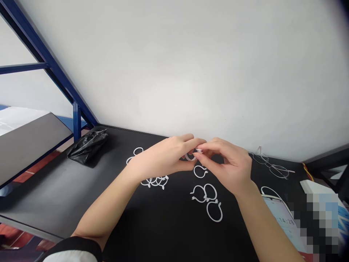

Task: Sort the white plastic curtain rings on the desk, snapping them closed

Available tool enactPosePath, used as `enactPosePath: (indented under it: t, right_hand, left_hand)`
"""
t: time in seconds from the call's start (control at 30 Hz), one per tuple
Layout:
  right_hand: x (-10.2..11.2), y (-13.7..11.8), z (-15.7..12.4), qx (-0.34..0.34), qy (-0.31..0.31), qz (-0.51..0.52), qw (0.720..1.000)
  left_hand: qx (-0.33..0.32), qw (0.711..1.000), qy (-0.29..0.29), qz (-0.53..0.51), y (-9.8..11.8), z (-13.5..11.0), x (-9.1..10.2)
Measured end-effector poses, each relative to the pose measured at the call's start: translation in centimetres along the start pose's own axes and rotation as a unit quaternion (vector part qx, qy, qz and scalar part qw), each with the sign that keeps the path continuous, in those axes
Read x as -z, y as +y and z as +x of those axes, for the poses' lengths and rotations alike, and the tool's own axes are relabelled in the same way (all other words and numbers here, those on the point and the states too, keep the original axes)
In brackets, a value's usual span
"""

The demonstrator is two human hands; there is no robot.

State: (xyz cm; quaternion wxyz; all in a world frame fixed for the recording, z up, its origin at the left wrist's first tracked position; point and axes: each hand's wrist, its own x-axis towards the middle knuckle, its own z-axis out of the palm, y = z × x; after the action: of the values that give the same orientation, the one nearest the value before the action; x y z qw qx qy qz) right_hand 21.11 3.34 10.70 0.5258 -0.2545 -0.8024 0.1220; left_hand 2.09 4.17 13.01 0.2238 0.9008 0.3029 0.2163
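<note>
Both my hands meet above the back of a black table (54, 196). My left hand (166, 156) has its fingers curled round a small white plastic ring (190, 157). My right hand (226, 163) pinches the same ring's end with fingertips pressed together. Under the hands lie several more white rings: one (200, 171) just below the fingers, a group (205, 193) in the middle, one (214, 211) nearer me, a bunch (156, 181) by my left wrist and one (138, 151) at the back left.
A crumpled black plastic bag (87, 146) lies at the table's back left. Wire-rimmed glasses (269, 166) rest at the back right by the white wall. A phone (283, 216) with a white cable lies right of my right forearm. A blue metal frame (49, 65) stands left.
</note>
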Motion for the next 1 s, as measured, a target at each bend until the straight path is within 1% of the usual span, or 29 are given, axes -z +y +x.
enactPosePath:
  t: [0.1,0.17,0.27,0.33,0.43,0.5,0.6,0.73,0.87,0.93,1.0]
  right_hand:
    - [0.1,0.06,-0.06,0.014,-0.008,-0.016,1.0]
    - [0.11,0.09,-0.18,0.015,-0.002,-0.014,1.0]
    - [0.04,0.02,-0.38,0.01,0.023,0.014,1.0]
    - [-0.05,-0.09,-0.49,0.005,0.046,0.038,0.998]
    - [-0.16,-0.22,-0.6,-0.009,0.081,0.059,0.995]
    - [-0.16,-0.22,-0.6,-0.016,0.09,0.053,0.994]
    - [0.05,-0.2,-0.45,-0.005,0.061,0.007,0.998]
    - [0.5,-0.43,-0.21,0.041,0.016,-0.075,0.996]
    - [0.54,-0.76,-0.3,0.052,-0.007,-0.084,0.995]
    - [0.36,-0.75,-0.44,0.048,-0.015,-0.079,0.996]
    - [0.11,-0.6,-0.58,0.046,-0.022,-0.074,0.996]
  left_hand:
    - [-0.005,1.0,0.001,-0.011,-0.05,-0.03,-0.03]
    - [-0.013,1.0,0.002,-0.021,-0.05,-0.02,0.0]
    - [-0.022,0.999,0.003,-0.046,0.12,-0.01,0.24]
    - [-0.017,0.998,0.012,-0.066,0.3,-0.02,0.47]
    - [0.001,0.995,0.046,-0.087,0.5,-0.04,0.67]
    - [0.004,0.994,0.059,-0.09,0.51,-0.06,0.69]
    - [0.001,0.994,0.051,-0.092,0.39,-0.11,0.69]
    - [-0.004,0.993,0.028,-0.115,0.34,-0.19,0.77]
    - [-0.006,0.983,0.013,-0.184,0.62,-0.17,0.73]
    - [0.0,0.976,0.023,-0.215,0.77,-0.15,0.63]
    - [0.006,0.975,0.038,-0.22,0.85,-0.14,0.54]
